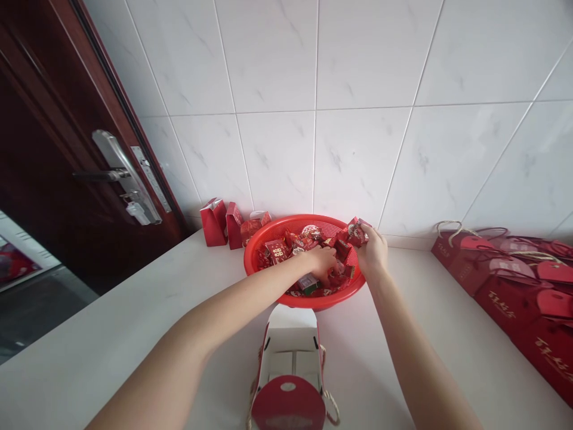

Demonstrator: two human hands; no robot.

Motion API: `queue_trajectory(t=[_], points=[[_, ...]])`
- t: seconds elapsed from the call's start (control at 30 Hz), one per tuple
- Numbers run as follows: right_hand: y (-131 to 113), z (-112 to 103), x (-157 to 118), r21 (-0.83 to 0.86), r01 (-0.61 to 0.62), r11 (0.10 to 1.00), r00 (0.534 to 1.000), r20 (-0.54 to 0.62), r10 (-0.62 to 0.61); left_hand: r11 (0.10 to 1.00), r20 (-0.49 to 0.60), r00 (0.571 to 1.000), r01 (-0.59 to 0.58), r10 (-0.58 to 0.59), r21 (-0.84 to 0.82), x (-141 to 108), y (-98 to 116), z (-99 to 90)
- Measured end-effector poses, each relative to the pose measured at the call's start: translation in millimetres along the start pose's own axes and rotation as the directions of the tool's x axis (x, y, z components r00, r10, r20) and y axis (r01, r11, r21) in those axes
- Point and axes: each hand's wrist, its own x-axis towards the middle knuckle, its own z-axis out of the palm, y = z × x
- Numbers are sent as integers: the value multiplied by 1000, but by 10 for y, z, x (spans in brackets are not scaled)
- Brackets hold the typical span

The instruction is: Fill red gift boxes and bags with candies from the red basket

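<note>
A red plastic basket (308,303) holds a heap of small sweets in red wrappers (277,251). My left hand (321,263) reaches into the heap with its fingers curled down among the packets; what its fingertips grip is hidden. Over the basket's right rim, my right hand (373,245) is closed on red-wrapped sweets (357,233). In front of the basket stands an open gift box (289,409), red outside and white inside, with rope handles. No contents show in the visible part of its interior.
Several red gift boxes (501,301) with rope handles stand in rows at the right. Small red cartons (213,224) line the wall behind the basket on the left. The white tabletop (147,352) meets a tiled wall; a dark door (49,119) stands at the left.
</note>
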Motion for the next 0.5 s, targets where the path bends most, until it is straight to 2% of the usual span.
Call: queue_trajectory(t=[0.17, 0.5], points=[[-52, 48, -50, -4, -41, 999, 998, -45, 41, 997, -28, 999, 31, -33, -72, 14, -65, -5], [-23, 16, -31, -9, -18, 1000, 1000, 4, 18, 944, -118, 970, 171, -211, -283, -30, -374, -93]])
